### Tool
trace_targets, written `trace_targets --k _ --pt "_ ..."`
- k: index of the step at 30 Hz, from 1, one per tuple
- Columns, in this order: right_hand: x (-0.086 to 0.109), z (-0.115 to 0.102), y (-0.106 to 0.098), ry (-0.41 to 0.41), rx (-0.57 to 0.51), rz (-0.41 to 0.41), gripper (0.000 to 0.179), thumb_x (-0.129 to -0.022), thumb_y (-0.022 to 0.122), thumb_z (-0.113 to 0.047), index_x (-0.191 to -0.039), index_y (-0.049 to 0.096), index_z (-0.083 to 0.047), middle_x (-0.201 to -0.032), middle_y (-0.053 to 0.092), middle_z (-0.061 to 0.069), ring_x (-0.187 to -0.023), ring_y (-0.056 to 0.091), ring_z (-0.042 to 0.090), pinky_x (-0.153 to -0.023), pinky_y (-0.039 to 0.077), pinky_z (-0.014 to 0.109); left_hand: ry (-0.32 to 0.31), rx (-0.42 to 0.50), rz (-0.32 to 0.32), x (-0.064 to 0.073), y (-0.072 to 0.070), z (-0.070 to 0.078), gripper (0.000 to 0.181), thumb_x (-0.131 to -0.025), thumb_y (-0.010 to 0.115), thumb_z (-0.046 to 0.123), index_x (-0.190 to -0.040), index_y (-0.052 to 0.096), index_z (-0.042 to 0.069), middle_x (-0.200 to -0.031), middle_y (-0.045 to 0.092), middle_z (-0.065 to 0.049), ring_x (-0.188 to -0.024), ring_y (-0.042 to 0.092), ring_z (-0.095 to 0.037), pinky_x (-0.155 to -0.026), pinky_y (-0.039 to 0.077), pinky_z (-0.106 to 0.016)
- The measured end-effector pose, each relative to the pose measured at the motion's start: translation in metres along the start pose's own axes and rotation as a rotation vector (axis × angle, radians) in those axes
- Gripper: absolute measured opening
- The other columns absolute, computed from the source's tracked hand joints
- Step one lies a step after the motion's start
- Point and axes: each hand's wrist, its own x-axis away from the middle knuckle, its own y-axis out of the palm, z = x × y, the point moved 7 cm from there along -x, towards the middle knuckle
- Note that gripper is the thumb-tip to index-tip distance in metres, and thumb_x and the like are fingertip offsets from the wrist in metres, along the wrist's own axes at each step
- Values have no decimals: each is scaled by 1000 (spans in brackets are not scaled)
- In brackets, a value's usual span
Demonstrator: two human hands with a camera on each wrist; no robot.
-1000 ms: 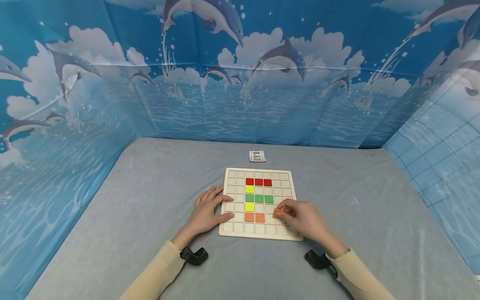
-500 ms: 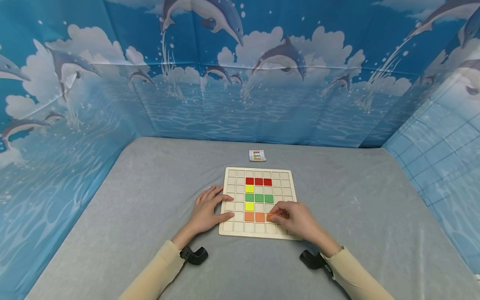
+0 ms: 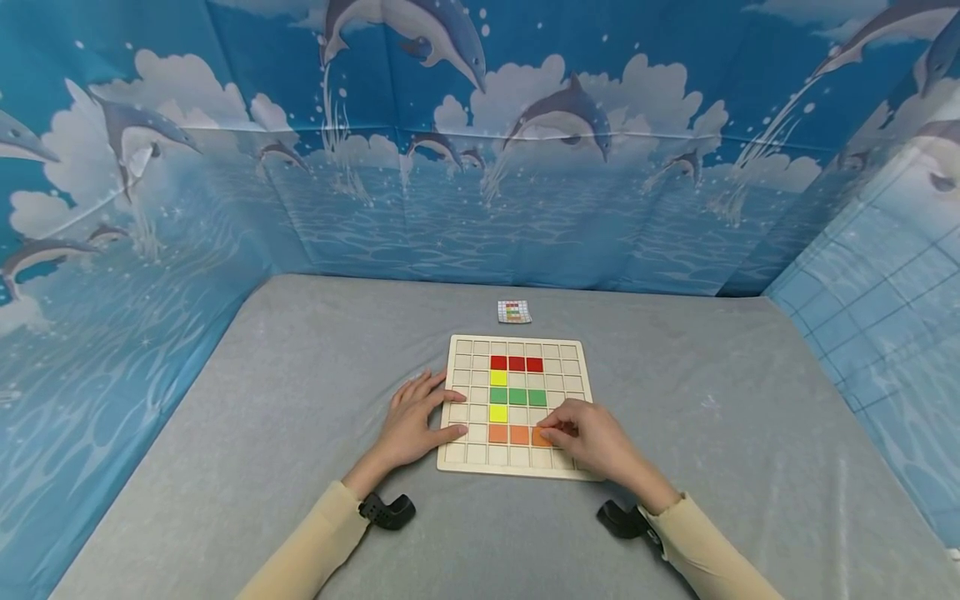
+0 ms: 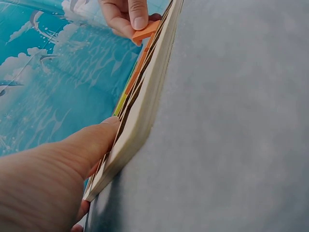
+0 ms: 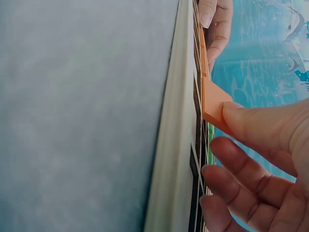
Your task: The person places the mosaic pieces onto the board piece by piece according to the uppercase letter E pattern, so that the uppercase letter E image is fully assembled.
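A wooden grid board (image 3: 517, 472) lies on the table with rows of coloured square tiles in its cells. My right hand (image 3: 596, 437) pinches an orange tile (image 5: 216, 102) by thumb and finger, tilted, with its lower edge at the cell right of two flat orange tiles (image 3: 519, 434). Above that row are a yellow tile (image 3: 498, 413), three green tiles (image 3: 517, 397), another yellow tile (image 3: 498, 378) and three red tiles (image 3: 517, 364). My left hand (image 3: 412, 421) rests on the board's left edge, fingers spread, thumb on the rim.
Behind the board lies a small card (image 3: 514, 312) printed with a coloured grid pattern. Grey cloth (image 3: 315, 358) covers the table. A blue dolphin-print curtain (image 3: 480, 217) stands along the back and both sides.
My right hand has moved left and slightly down with the orange tile, bringing it to the cell beside the other orange tiles. My left hand has stayed in place.
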Motion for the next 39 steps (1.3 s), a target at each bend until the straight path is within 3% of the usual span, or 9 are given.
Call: trace_targets --k 10,15,39 --pt "1 -1 -1 -4 92 31 15 -81 77 -14 -73 67 -21 -71 51 -12 -63 45 7 -57 38 26 2 2 0 0 0 1 40 -84 70 44 -119 63 25 -150 33 -10 -140 17 -32 -108 8 -53" --pt "1 -1 -1 -4 101 28 15 -81 77 -15 -74 66 -20 -70 50 -12 -62 44 7 -56 37 26 1 2 0 0 1 0 41 -84 69 46 -119 62 26 -150 32 -9 -141 16 -31 -108 8 -53" --pt "7 -2 0 -48 -13 -33 8 -83 72 -6 -87 68 -11 -76 53 -10 -66 48 6 -58 43 23 3 -5 -1 2 0 1 40 -84 70 45 -118 62 25 -150 33 -9 -141 16 -32 -108 9 -54"
